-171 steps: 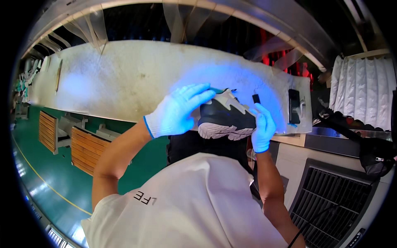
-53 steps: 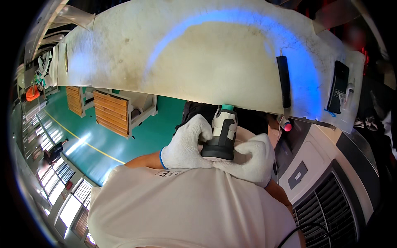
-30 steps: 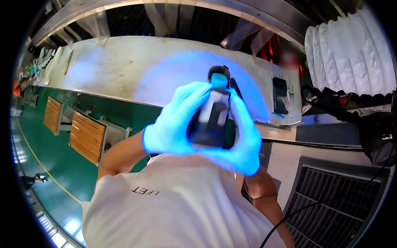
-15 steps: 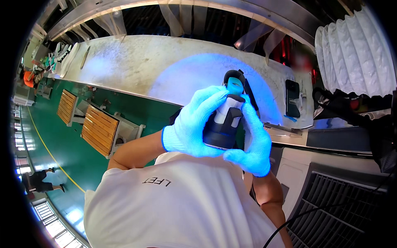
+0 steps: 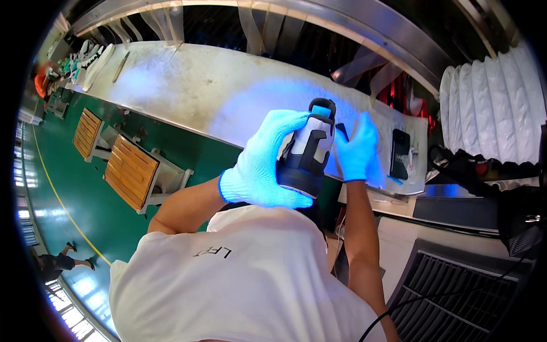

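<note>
A shoe (image 5: pixel 307 149), grey with black overlays and a thick black end, stands nearly upright in my gloved left hand (image 5: pixel 265 159). That hand is wrapped round its left side, thumb low and fingers high. Something light blue (image 5: pixel 322 109) shows in the shoe's opening at the top. My right hand (image 5: pixel 356 149), in the same white glove tinted blue by the light, is over the bench to the right of the shoe. It is next to a dark bar-like piece (image 5: pixel 342 131), partly covered by the hand. Its fingers are blurred, so whether it grips this piece is unclear.
Blue light falls on the pale workbench (image 5: pixel 188 80). A dark phone (image 5: pixel 400 154) lies on the right, beside a white ribbed duct (image 5: pixel 493 108). Several shoes (image 5: pixel 91 62) and a thin tool (image 5: pixel 120 66) lie far left. Wooden-slatted stands (image 5: pixel 131 171) are on the green floor.
My right hand has let go of the shoe and moved up and right to the dark piece on the bench. My left hand keeps the shoe, now turned slightly.
</note>
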`<action>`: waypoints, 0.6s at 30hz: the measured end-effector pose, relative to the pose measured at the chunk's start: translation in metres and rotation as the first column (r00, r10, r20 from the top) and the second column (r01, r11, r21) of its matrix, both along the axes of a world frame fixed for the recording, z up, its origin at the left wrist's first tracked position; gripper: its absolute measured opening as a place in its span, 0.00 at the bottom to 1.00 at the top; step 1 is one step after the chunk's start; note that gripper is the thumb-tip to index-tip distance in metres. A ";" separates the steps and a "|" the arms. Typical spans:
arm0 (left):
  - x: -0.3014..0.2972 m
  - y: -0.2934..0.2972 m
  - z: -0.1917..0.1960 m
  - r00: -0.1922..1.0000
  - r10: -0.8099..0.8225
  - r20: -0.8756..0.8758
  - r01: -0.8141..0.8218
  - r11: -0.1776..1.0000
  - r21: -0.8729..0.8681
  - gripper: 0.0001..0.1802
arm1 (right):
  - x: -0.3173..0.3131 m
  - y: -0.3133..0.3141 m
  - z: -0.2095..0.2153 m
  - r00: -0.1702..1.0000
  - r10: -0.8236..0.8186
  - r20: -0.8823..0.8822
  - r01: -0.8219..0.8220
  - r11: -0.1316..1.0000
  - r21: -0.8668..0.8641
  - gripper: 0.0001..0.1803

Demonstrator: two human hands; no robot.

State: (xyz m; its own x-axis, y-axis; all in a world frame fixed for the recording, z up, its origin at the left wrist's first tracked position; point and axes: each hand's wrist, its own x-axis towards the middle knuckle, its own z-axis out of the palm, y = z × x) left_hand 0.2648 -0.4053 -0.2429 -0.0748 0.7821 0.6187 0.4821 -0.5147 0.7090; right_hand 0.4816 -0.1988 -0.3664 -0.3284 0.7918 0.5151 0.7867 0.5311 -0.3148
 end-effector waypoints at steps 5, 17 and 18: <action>-0.004 0.000 -0.002 0.997 0.009 0.077 -0.004 0.998 -0.066 0.65 | 0.002 0.022 -0.015 0.963 0.264 -0.049 -0.266 0.914 -0.305 0.27; 0.003 0.001 0.005 0.999 0.037 0.005 -0.037 0.999 -0.039 0.64 | 0.002 -0.049 0.180 -0.094 -0.239 -0.967 -0.976 0.213 0.042 0.30; 0.004 0.001 0.006 0.999 0.035 -0.006 -0.035 0.999 -0.028 0.64 | -0.006 -0.061 0.190 -0.101 -0.193 -0.976 -0.980 0.187 0.064 0.31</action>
